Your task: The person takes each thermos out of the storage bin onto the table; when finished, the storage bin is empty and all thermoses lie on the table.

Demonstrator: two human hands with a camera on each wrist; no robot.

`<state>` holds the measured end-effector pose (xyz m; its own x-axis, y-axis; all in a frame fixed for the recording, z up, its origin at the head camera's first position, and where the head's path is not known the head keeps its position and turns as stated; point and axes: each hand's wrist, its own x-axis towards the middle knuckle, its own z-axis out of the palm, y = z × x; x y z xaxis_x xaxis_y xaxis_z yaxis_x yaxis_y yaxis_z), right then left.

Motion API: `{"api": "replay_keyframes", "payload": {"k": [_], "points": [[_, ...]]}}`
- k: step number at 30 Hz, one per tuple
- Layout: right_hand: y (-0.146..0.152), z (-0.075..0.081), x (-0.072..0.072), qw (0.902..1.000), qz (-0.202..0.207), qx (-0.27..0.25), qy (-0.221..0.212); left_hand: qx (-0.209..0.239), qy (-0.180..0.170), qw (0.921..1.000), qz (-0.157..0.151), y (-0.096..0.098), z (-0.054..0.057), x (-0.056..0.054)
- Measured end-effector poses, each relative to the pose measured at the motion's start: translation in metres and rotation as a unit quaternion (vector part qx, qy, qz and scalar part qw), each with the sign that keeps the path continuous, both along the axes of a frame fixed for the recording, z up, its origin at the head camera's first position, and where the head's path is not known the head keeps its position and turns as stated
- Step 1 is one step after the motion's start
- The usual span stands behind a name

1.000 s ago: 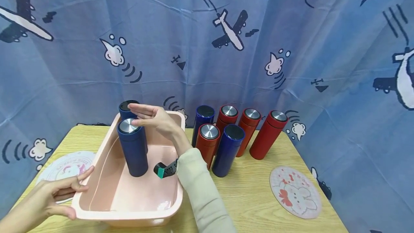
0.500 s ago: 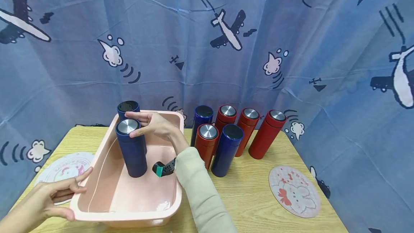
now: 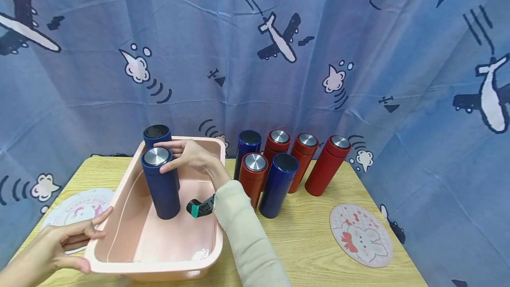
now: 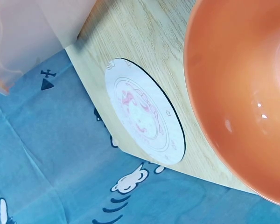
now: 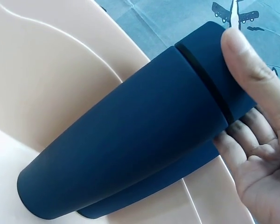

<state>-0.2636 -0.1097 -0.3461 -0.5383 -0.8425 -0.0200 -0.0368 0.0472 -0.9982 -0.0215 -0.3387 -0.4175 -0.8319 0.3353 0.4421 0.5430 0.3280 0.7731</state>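
A pink plastic tub point(image 3: 155, 267) stands at the table's left, and inside it are two dark blue thermos bottles. The nearer bottle point(image 3: 162, 194) is upright with a silver lid top; the other bottle point(image 3: 156, 132), black-topped, is partly hidden behind it. My right hand point(image 3: 195, 156) holds the nearer bottle by its cap. In the right wrist view, the thumb lies on one side of the cap point(image 5: 212, 39) and the fingers on the other. At the tub's front left corner, my left hand point(image 3: 59, 245) grips the rim; the left wrist view does not show that hand.
Right of the tub stand several thermoses, among them a red one point(image 3: 328, 167) and a shiny blue one point(image 3: 279, 187). Round mats lie at right point(image 3: 361, 236) and left point(image 3: 79, 209). An orange bowl point(image 4: 242, 93) fills the left wrist view's right side. A curtain point(image 3: 239, 56) hangs behind.
My right hand has come down from above the nearer bottle's lid and closed around its cap. My left hand stays on the tub rim. The bottles have not visibly moved.
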Motion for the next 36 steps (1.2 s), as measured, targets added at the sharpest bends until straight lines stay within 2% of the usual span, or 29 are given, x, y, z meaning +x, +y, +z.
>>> {"api": "replay_keyframes", "payload": {"k": [5,9,16,29,36], "points": [[0.000,0.001,0.000,1.0000,-0.004,-0.005,0.000,-0.003,-0.006,0.9999,0.016,-0.001,0.001,0.001],[0.001,0.001,0.000,1.0000,-0.005,-0.001,-0.001,-0.002,-0.017,0.9997,0.016,-0.003,0.001,0.001],[-0.002,0.003,0.003,0.9992,0.029,0.027,0.003,-0.008,0.005,0.9998,0.017,-0.001,0.000,0.002],[0.000,0.007,0.006,0.9986,-0.008,0.034,0.040,-0.006,-0.001,0.9999,0.011,0.000,0.003,0.001],[0.007,0.020,0.009,0.9991,-0.020,0.011,0.036,-0.015,0.019,0.9997,0.000,0.001,0.004,0.001]]}}
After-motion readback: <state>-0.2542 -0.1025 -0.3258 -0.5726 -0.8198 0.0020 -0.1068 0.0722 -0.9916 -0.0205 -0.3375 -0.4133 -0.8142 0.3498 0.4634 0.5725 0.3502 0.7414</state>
